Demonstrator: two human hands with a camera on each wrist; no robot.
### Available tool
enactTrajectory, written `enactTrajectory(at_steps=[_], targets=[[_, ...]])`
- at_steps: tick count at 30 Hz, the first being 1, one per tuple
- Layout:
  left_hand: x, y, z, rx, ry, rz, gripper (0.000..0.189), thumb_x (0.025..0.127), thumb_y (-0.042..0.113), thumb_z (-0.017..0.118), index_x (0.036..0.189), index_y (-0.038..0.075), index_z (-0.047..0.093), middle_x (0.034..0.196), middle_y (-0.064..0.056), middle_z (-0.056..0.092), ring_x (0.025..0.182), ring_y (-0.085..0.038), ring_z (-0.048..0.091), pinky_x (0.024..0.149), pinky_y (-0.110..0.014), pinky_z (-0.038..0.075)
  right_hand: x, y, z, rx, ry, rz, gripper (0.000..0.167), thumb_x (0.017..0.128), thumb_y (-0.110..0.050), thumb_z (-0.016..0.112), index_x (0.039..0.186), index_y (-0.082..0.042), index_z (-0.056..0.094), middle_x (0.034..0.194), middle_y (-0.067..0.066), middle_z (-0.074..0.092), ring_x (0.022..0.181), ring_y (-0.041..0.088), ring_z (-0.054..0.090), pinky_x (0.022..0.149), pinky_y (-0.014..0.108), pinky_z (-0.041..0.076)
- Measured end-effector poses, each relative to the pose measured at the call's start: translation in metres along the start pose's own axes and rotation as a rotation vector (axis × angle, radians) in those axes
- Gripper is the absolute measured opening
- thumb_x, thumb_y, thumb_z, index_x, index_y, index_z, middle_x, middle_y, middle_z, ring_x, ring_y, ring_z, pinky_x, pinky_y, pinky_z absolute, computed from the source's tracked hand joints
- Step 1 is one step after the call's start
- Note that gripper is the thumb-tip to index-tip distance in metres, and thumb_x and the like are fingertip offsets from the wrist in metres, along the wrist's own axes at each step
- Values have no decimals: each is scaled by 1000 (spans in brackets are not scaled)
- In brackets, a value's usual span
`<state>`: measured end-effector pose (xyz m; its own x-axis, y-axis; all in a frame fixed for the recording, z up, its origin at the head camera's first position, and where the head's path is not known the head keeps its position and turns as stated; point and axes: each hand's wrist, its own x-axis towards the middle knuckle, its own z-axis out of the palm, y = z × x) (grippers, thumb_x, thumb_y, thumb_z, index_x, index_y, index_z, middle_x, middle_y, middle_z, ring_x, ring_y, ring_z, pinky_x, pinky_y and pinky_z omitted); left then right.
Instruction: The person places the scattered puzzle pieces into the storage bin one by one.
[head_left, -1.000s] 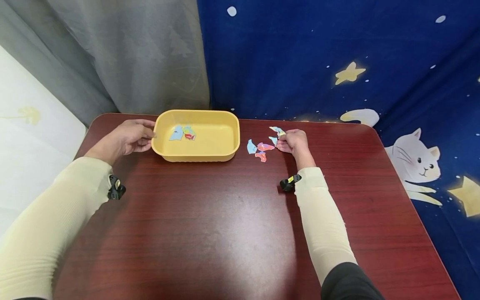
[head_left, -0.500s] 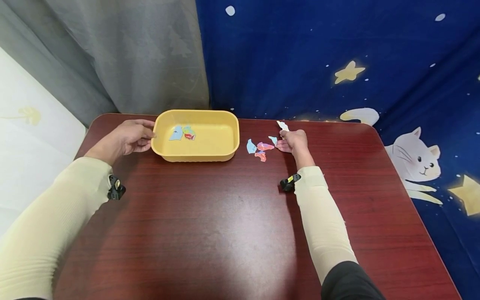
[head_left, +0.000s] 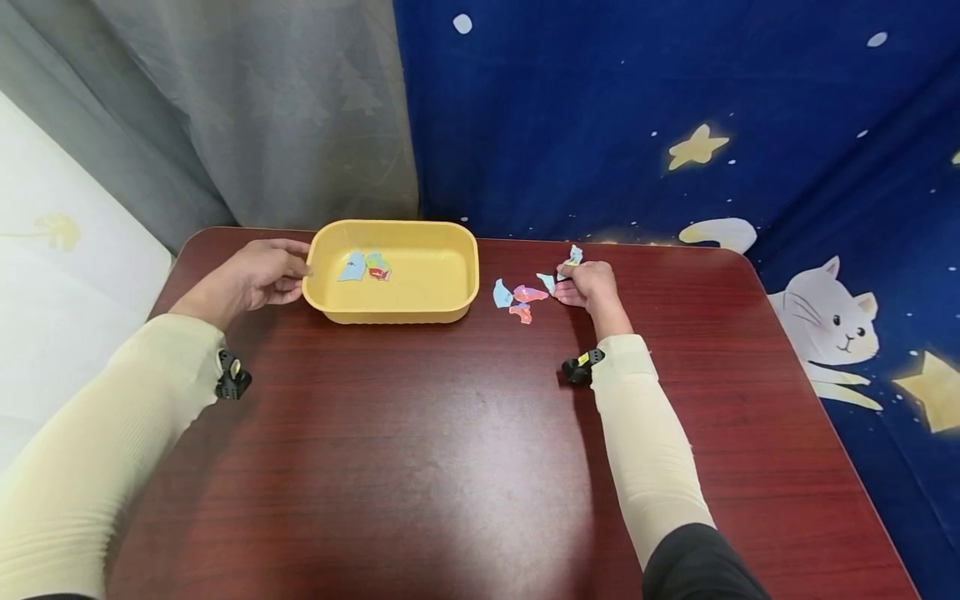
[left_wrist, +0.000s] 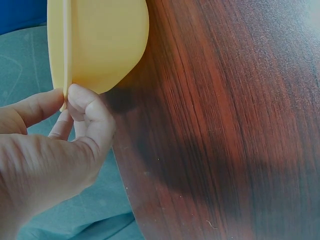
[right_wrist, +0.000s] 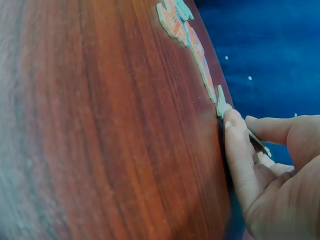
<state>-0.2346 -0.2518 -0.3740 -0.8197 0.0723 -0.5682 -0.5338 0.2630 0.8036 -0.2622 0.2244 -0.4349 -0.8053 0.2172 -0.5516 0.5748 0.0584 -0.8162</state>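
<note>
At the left end of the yellow plastic tub, my left hand pinches its rim between thumb and fingers. The left wrist view shows the tub's rim caught in that pinch. My right hand holds a flat, irregular puzzle piece with a light blue and yellow print; the fingers cover its lower part. Right at these fingers lies a small light blue piece. Left of it are a red-and-purple piece, a red piece and a light blue piece.
Inside the tub lie a light blue piece and a green-and-red piece. The dark red wooden table ends at its back edge just behind the tub. Grey and blue star-patterned curtains hang behind.
My right hand has turned the held puzzle piece over: its pale back showed half a second ago, and its printed face shows again now. The left hand and tub stay in place.
</note>
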Motion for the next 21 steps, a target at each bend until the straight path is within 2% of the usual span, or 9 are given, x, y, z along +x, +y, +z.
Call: enactTrajectory(at_steps=[7,15,21], targets=[[0,-1,0,17,5,1,50,97,7,53,143,8,34,74,4,60,60,-8,58,63,-23,54,-2,-3,-3,43,-13,-12,18,94,-16,65,103,-6,53,62,9,67,53,15,67,57,28,58],[0,-1,0,14,13,2,47,96,7,53,140,9,36,72,4,60,60,-9,58,63,-24,54,-12,-13,-3,5,2,-62,18,91,-17,69,103,-7,61,69,7,67,60,16,69,65,30,59],[-1,0,0,16,14,-1,47,96,7,53,140,9,37,72,4,60,59,-8,58,63,-24,54,-16,-22,0,50,16,-112,16,87,-2,68,103,-2,63,71,2,65,58,15,67,63,28,59]])
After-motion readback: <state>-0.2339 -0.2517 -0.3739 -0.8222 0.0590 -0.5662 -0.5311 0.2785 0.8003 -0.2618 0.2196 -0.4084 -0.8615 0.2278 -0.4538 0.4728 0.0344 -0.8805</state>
